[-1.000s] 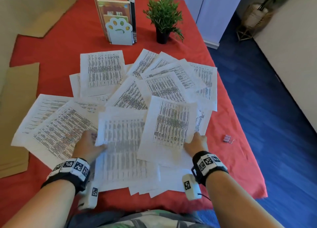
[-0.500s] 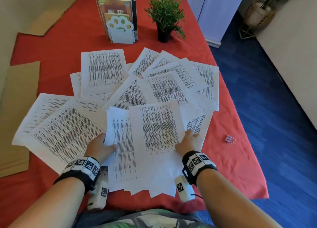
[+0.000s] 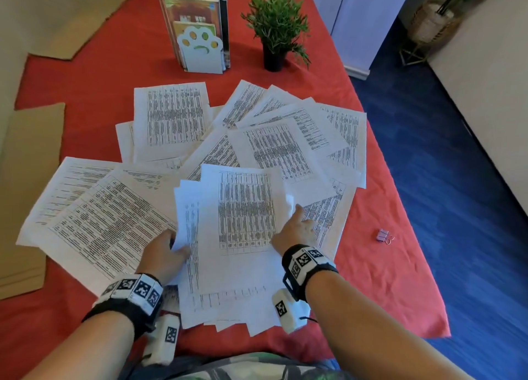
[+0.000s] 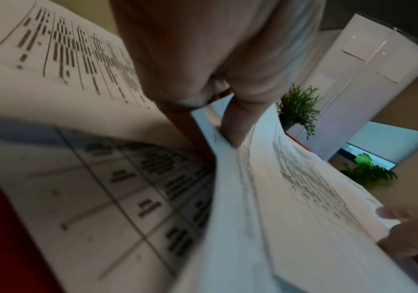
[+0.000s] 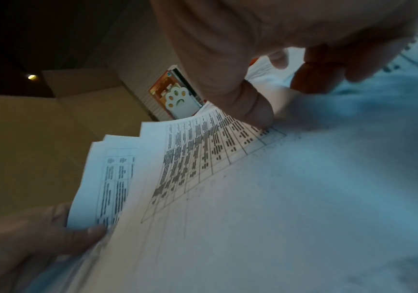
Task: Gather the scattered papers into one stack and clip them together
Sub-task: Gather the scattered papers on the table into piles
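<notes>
The left hand (image 3: 163,258) pinches the left edge of the small gathered bundle of white printed table sheets (image 3: 243,236), thumb on top; the right hand (image 3: 297,229) has its thumb on the right edge, fingers tucked under, apparently gripping it. Since a second ago the two near sheets have been slid together into one overlapping pile between the hands, so stacking has begun. Most scattered white printed papers (image 3: 171,119) still fan across the red-clothed counter (image 3: 85,74); the small pink binder clip (image 3: 384,235) lies untouched, well to the right
</notes>
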Demonstrator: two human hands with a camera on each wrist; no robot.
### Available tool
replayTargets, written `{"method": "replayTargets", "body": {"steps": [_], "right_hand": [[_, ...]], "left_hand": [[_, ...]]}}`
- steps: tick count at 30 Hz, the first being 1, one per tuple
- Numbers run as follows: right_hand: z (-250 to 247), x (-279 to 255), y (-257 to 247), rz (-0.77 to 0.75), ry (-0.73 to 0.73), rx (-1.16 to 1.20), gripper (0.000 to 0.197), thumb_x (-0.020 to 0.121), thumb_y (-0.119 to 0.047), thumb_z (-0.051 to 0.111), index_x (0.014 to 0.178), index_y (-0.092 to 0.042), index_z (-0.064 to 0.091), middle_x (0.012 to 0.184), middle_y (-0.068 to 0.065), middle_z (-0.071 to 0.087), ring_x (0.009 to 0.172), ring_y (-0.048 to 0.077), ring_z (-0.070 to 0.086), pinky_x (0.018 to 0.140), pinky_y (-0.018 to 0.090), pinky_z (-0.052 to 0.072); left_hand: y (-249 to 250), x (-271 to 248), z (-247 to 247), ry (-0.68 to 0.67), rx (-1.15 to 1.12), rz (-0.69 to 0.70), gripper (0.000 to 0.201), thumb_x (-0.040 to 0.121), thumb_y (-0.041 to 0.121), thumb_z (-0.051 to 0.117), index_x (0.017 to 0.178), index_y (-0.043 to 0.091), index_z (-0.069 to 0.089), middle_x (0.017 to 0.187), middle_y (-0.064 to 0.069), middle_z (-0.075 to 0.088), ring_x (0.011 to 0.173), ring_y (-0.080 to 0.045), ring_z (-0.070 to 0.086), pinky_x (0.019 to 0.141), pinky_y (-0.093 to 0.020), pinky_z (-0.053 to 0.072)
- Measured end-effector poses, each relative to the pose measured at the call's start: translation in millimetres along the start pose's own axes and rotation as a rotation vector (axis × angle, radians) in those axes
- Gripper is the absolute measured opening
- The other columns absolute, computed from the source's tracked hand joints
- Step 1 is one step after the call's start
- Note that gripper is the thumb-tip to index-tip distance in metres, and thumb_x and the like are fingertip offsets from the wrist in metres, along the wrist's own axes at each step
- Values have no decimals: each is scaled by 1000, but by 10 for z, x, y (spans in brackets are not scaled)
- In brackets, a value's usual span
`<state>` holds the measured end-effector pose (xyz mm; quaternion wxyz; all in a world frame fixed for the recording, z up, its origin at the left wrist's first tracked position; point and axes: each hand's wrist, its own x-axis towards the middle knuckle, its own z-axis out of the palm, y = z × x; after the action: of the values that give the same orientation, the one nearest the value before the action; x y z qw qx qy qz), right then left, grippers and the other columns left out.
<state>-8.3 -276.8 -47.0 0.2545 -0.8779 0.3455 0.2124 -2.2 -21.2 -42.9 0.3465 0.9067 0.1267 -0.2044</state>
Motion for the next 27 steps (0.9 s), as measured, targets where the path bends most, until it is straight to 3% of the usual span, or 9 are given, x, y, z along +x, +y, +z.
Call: {"method": "replayTargets", "body": {"steps": [3,5,7,11,13,16,22,24,27], "right_hand": [[-2,56,-8,-35,-18,-20,74,78,-12,59,143,-20,24,130,11,49,121,31,50,104,48,43],[6,77,-7,-117,-24,-68,61,81,-9,55,138,-16,34,123,9,56,115,29,54,100,46,46],[38,79,-27,-209,-52,-24,52,84,-6,53,134,-12,39,118,11,56,106,28,59,93,42,53],[-36,132,-138,-313,-115,87,41,96,-24,51,132,-6,44,123,11,54,103,24,57,82,33,55],[-208,302,-182,-335,29,79,43,96,-32,52,131,-9,48,129,12,50,109,25,54,89,34,52],[-553,682,-198,-278,262,-3,52,94,-32,57,141,-14,43,140,15,43,127,32,44,106,42,39],[-780,1180,-272,-93,137,-207,88,81,-41,72,148,-20,19,138,19,35,123,39,44,99,50,45],[-766,1244,-300,-64,88,-172,85,82,-34,72,147,-17,19,135,20,40,119,39,51,99,48,48],[-793,1293,-312,-72,32,-112,56,85,-18,62,134,-5,37,126,19,56,113,37,59,96,43,51]], "left_hand": [[3,-14,10,-1,-154,-40,19,87,23,65,102,13,59,99,-6,65,81,-20,61,66,-30,48],[25,-46,-19,-32,-347,-63,27,90,36,62,113,22,59,107,2,64,93,-19,60,79,-32,47],[51,-53,-45,-66,-354,-31,33,85,42,66,115,30,56,107,8,65,96,-16,61,84,-33,46],[128,-43,-56,-69,-192,-10,48,78,18,77,118,23,51,103,5,63,92,-18,61,81,-30,45],[126,-20,-126,-36,-193,-29,46,79,11,74,119,18,52,106,1,64,95,-22,62,85,-34,47],[61,5,-336,-27,-196,-43,44,80,8,73,120,17,56,109,-1,65,100,-24,62,90,-37,47],[160,203,-753,-48,-120,-42,45,80,13,74,122,12,58,111,0,63,98,-20,56,88,-35,40],[242,393,-813,1,-119,-48,46,80,14,74,122,10,58,121,-8,64,103,-24,57,92,-37,41],[429,640,-818,45,-122,-31,46,82,16,73,124,9,58,126,-11,62,104,-24,56,93,-36,40]]}}
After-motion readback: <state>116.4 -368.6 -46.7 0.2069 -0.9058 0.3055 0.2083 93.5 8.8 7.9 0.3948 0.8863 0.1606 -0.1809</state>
